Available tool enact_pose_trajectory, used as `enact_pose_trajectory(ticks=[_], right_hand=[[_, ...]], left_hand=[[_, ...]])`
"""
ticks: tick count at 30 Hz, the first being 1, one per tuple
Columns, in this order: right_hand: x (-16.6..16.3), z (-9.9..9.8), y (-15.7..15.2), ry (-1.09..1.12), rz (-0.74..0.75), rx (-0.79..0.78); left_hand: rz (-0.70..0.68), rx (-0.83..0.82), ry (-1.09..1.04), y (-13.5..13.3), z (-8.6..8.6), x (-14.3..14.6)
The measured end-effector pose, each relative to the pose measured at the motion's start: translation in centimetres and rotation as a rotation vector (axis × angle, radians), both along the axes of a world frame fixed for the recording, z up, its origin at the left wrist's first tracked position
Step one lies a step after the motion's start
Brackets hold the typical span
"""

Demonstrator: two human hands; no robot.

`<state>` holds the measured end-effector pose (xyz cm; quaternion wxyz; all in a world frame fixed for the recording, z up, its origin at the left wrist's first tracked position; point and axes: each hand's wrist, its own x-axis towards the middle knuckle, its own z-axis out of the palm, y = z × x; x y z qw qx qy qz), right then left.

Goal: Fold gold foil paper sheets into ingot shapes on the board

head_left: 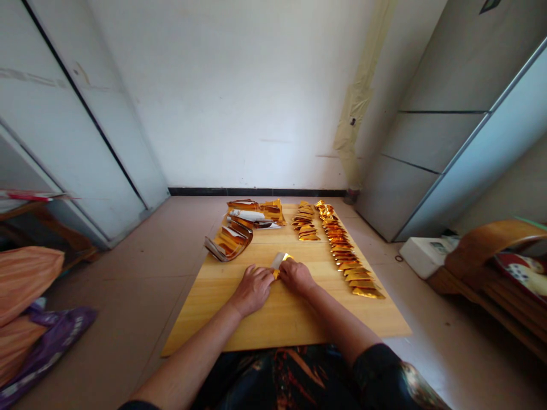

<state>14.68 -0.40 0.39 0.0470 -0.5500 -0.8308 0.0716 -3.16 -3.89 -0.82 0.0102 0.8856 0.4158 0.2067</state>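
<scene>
Near the middle of the wooden board [205, 319] lies a gold foil paper [281, 260] with a pale side showing. My left hand [255, 288] presses on its left edge, fingers bent and together. On its right side my right hand [296, 277] grips the paper, fingers curled over it. The fingertips of both hands almost meet, and part of the paper is hidden under them. To the right runs a long row of folded gold foil pieces [348, 259], with a shorter row of folded foil pieces [305, 219] beside its far end.
Loose stacks of gold foil sheets [233, 239] lie at the board's far left. A white wall [248, 102] stands beyond, a grey refrigerator [427, 125] at right. Bags [51, 341] rest on the left floor; a white box [427, 256] sits by a wooden seat [482, 273].
</scene>
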Motion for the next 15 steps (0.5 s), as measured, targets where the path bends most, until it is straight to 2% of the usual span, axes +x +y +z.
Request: enact_pose_trajectory(ticks=[9,15], right_hand=[[0.02,-0.32,0.09,-0.001,-0.006,0.016],[0.33,-0.6,0.25,0.158,-0.026,-0.001]], left_hand=[[-0.024,0.064,0.028,0.09,-0.57,-0.19],[-0.019,0.068,0.04,0.15,-0.82,-0.2]])
